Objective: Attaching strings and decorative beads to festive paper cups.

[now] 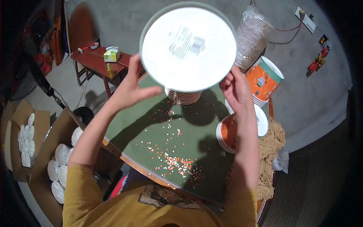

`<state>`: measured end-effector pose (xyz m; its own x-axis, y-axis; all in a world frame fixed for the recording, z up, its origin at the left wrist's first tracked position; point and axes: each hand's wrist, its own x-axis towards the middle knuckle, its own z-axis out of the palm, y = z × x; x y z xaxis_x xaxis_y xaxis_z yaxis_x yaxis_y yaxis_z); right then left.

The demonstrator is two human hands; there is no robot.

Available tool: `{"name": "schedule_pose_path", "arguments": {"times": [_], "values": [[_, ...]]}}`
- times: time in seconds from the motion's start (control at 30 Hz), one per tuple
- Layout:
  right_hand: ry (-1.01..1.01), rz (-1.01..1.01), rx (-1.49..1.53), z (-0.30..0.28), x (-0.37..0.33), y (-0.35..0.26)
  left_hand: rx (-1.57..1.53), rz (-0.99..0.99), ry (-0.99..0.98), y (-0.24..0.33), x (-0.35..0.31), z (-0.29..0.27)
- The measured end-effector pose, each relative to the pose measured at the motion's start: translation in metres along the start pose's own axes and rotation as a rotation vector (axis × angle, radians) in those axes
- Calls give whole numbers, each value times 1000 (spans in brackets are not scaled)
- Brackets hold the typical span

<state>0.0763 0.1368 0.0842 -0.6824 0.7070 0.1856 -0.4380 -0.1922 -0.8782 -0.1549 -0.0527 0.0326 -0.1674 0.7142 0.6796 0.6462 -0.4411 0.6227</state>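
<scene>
Okay, so the white disc [189,70] is up in the air over the far part of the green table [132,130], printed flat face toward the camera. It looks about round, so no long axis across that face; I can't tell if it's a lid or the end of a tub. The label print runs slanted.

Containers: on the right, one orange tub [263,84] leans with its white end up and to the right, and another orange tub [228,130] lies on its side behind the forearm. Two cardboard boxes [39,125] on the left hold white wrapped rounds [61,154].

Both arms reach forward from mustard sleeves. The left hand [130,89] is gripping the disc's left side, thumb stretched out below it. The right hand [239,90] grips the lower right rim, fingers curled.
</scene>
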Motion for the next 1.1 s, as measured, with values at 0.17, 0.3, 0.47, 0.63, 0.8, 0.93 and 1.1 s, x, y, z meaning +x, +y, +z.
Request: {"name": "schedule_pose_path", "arguments": {"times": [0.17, 0.3, 0.47, 0.63, 0.8, 0.93, 1.1], "values": [[58, -177, -165, 18, 27, -7, -52, 98, 99, -23, 82, 3], [108, -164, -369, 5, 48, -6, 25, 127, 107, -43, 108, 11], [148, -88, -497, -16, 75, 0, 55, 84, 67, -53, 121, 28], [239, -15, -490, -20, 91, 4, -34, 34, 46, -69, 121, 38], [291, 83, -783, -25, 92, 6, 3, 24, 61, -77, 113, 43], [232, 113, -936, -33, 101, 2, -4, -3, 53, -80, 104, 48], [209, 85, -729, -32, 106, 13, 29, -30, 59, -86, 96, 52]]}}
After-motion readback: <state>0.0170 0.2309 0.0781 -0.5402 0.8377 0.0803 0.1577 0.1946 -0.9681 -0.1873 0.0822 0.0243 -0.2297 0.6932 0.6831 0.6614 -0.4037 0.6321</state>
